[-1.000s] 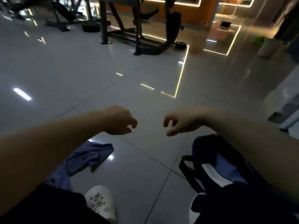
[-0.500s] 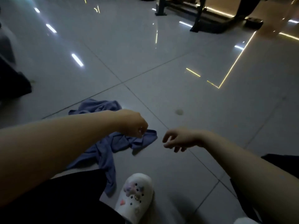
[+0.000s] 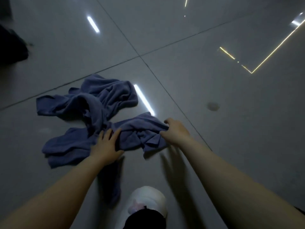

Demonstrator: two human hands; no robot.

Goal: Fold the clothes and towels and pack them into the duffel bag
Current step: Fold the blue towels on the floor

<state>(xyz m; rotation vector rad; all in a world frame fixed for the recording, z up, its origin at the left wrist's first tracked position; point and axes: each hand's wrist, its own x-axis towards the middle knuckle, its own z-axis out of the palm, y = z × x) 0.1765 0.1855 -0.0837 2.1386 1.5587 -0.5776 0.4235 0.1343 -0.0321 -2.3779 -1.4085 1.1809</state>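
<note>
Both hands down on the crumpled blue-grey towel (image 3: 92, 113) now, a big shift from half a sec ago, when they hung in the air above it w/ fingers loosely curled and holding nothing. Left hand (image 3: 105, 144) lies on the cloth near its middle, fingers spread and fairly straight, pressing rather than gripping. Right hand (image 3: 175, 131) is bunched round the towel's near-right end, fingers and thumb curled into the fabric, so that's a real grab. Towel itself is on the glossy grey tiled floor (image 3: 214, 146), still a heap: one lobe toward the far left, one strip trailing back toward the white clog-style shoe (image 3: 148, 202) at the bottom. The camera has also dipped, looking more steeply down than before, so the duffel bag is out of shot; can't say where it sits rn. Dark shape at the far left edge (image 3: 11, 45), too dim to ID. What it means, imo: reach is over, contact made, and the next bit is likely lifting or spreading the towel flat before any fold. Nothing folded yet, nothing packed from this item, so early days for this piece.
</note>
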